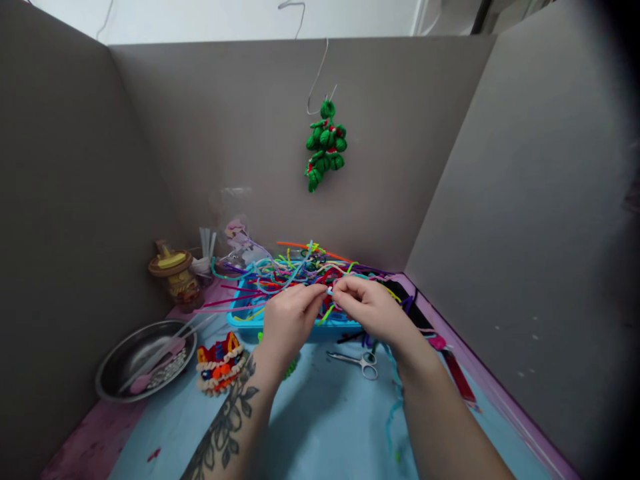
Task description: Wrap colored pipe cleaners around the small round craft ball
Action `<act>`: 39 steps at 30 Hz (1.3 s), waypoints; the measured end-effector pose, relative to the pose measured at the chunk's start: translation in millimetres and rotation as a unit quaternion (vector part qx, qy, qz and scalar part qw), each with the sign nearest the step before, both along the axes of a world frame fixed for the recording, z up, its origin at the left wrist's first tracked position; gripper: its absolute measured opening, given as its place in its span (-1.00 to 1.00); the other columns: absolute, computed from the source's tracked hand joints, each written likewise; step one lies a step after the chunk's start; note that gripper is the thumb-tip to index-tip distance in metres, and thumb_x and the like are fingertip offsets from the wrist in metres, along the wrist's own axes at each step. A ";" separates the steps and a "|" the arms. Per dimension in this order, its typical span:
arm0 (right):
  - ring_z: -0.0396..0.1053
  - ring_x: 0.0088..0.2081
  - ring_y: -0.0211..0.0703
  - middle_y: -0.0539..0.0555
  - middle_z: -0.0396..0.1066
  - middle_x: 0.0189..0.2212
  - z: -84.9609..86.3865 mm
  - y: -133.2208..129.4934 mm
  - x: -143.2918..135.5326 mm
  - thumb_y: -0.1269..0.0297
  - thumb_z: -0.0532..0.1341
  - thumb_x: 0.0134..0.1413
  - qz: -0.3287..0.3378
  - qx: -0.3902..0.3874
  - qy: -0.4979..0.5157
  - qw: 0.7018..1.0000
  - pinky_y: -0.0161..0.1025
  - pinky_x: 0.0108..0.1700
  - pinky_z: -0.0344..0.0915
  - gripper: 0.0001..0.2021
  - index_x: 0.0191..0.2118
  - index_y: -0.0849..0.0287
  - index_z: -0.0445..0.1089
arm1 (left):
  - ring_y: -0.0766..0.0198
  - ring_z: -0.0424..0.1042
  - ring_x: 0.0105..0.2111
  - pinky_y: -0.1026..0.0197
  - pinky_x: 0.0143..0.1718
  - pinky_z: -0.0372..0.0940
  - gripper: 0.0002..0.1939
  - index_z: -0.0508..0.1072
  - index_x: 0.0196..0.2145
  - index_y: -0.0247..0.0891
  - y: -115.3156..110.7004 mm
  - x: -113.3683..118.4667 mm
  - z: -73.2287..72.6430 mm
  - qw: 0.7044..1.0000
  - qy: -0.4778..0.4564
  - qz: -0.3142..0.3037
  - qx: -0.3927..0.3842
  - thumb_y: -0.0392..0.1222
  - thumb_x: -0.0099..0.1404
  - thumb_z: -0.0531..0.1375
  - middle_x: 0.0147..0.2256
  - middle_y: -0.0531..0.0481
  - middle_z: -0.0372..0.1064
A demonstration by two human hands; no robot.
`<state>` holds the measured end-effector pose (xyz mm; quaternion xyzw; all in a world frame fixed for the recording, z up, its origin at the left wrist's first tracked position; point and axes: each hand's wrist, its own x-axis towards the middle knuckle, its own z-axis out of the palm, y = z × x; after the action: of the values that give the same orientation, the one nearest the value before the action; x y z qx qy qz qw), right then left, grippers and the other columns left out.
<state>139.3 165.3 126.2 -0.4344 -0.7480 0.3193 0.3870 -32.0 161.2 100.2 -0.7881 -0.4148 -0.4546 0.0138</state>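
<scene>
1. Bowl (107, 370) of metal sits at the near left, holding small white bits and pink-ended clear tools.

2. Behind it, at the far left, stands a cup (181, 288) with a brown rim and yellow top; any print on its side is too blurred to read.

3. Just right of the bowl rests 1 multicolored piece (223, 365) in red, orange, blue and cream, apparently complete.

4. At center, the left hand (291, 319) is closed to a pinch, thumb and finger on a tiny pale blue piece (329, 291), held above the near side of a blue tray (330, 331).

5. Loose fuzzy stems (293, 267) in many colors crowd that tray, apparently unworked.

6. On the far wall, 1 green-and-red ornament (325, 143) hangs from a wire hook (316, 77), seemingly finished.

7. From the right, the right hand (367, 305) pinches the same pale blue piece, fingers curled. Work on it appears to be at an early stage, with shaping left to do; the fingertips hide most of it.

8. Scissors (369, 364) lie near the right hand, untouched, beside a light blue strand (391, 420); whether it joins the held piece cannot be told.

9. At right lies a red item (459, 377). No brand or lettering is legible anywhere.
</scene>
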 end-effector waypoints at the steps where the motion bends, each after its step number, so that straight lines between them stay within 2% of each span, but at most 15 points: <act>1: 0.07 -0.55 -0.32 -0.11 0.11 -0.61 0.1 -0.1 0.2 0.29 0.06 0.08 0.001 -0.002 0.004 1.000 -0.36 -0.51 -0.01 -0.83 -0.51 0.17 0.23 | 0.30 0.43 -0.39 0.29 -0.32 0.28 -0.81 0.49 -0.21 -0.22 0.6 -0.4 0.2 1.000 0.000 -0.004 -0.002 -0.20 0.32 0.10 -0.36 -0.02 0.50; 8: 0.12 -0.52 -0.31 -0.08 0.18 -0.57 0.0 1.9 3.2 0.29 0.07 0.08 0.007 0.001 0.025 1.000 -0.36 -0.48 0.03 -0.84 -0.45 0.19 0.31 | 0.33 0.40 -0.39 0.32 -0.34 0.26 -0.79 0.49 -0.20 -0.24 1.6 -2.1 1.7 0.999 0.000 -0.027 -0.032 -0.21 0.34 0.07 -0.38 -0.01 0.45; 24: 0.26 -0.47 -0.25 -0.01 0.34 -0.54 -1.8 4.7 0.7 0.34 0.08 0.05 -0.011 0.031 -0.004 0.999 -0.33 -0.41 0.15 -0.82 -0.41 0.20 0.42 | 0.29 0.43 -0.39 0.29 -0.35 0.26 -0.77 0.49 -0.22 -0.24 -1.8 1.2 2.3 0.996 0.071 0.043 0.022 -0.20 0.34 0.05 -0.37 -0.02 0.48; 28: 0.30 -0.44 -0.23 0.01 0.39 -0.50 -2.6 4.2 1.4 0.34 0.09 0.06 -0.008 0.049 -0.013 0.999 -0.32 -0.37 0.19 -0.83 -0.39 0.19 0.43 | 0.28 0.44 -0.39 0.29 -0.35 0.26 -0.76 0.48 -0.22 -0.26 -2.4 3.2 1.2 0.996 0.071 0.045 -0.002 -0.21 0.35 0.02 -0.37 -0.05 0.47; 31: 0.32 -0.40 -0.22 0.02 0.41 -0.46 -2.1 3.3 2.8 0.37 0.08 0.06 0.009 0.055 -0.009 0.998 -0.32 -0.34 0.21 -0.83 -0.38 0.19 0.43 | 0.28 0.43 -0.36 0.28 -0.31 0.25 -0.77 0.47 -0.23 -0.26 -2.3 4.2 2.0 0.999 0.020 0.017 -0.048 -0.23 0.34 0.02 -0.33 -0.05 0.47; 34: 0.32 -0.39 -0.22 0.01 0.40 -0.46 -1.1 2.5 4.8 0.37 0.08 0.07 0.024 0.059 -0.002 0.998 -0.33 -0.33 0.21 -0.83 -0.38 0.19 0.42 | 0.29 0.40 -0.34 0.29 -0.27 0.23 -0.81 0.46 -0.30 -0.27 -2.7 6.1 5.6 0.991 -0.072 -0.021 -0.112 -0.21 0.32 0.05 -0.34 -0.03 0.45; 39: 0.29 -0.41 -0.24 0.00 0.39 -0.46 -1.4 1.7 7.0 0.36 0.09 0.07 0.032 0.061 -0.010 0.998 -0.35 -0.36 0.19 -0.84 -0.37 0.19 0.42 | 0.37 0.22 -0.54 0.34 -0.51 0.11 -0.76 0.42 -0.42 -0.30 -1.3 10.2 9.3 0.941 -0.225 -0.063 -0.246 -0.11 0.28 0.07 -0.55 0.08 0.27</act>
<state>146.2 167.0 124.8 -0.3894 -0.7834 0.2805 0.3949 -21.8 160.0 109.5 -0.6686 -0.4554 -0.5037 -0.3030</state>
